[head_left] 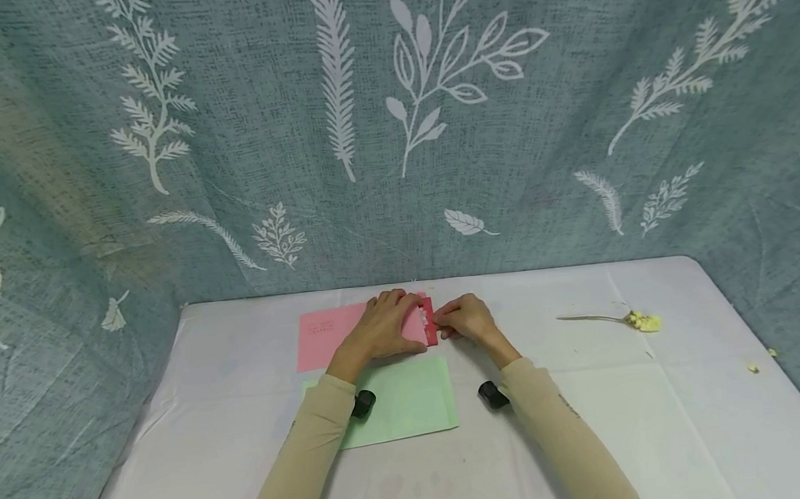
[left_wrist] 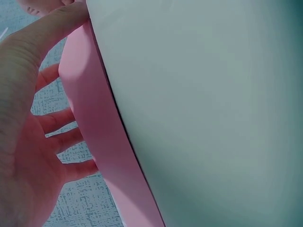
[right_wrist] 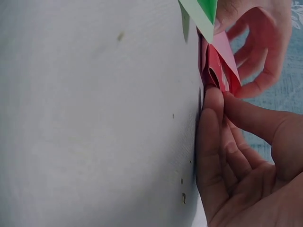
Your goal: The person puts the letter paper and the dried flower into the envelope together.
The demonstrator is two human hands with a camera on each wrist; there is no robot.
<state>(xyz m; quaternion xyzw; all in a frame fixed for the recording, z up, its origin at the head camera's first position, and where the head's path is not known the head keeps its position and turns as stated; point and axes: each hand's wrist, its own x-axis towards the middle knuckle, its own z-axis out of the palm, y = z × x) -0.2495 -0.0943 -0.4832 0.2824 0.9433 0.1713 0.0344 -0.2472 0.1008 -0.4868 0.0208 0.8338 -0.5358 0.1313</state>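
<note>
A pink envelope (head_left: pixel 329 337) lies on the table near its far edge. My left hand (head_left: pixel 388 325) spans its right part, thumb at the near edge and fingers at the far edge, gripping it across. From its right end sticks out a red paper packet (head_left: pixel 431 332) with white print; the rest of it is hidden by the envelope. My right hand (head_left: pixel 467 318) pinches the packet's outer end between thumb and fingers. In the right wrist view the packet (right_wrist: pixel 214 66) looks folded, with the pink paper (right_wrist: pixel 226 54) opened around it.
Just nearer than the pink envelope lies a light green envelope (head_left: pixel 405 402), partly under the left forearm. To the right is a fork (head_left: pixel 596 318) with crumbly yellow food (head_left: pixel 641 321) at its tip. Small yellow crumbs (head_left: pixel 753 369) lie near the right edge.
</note>
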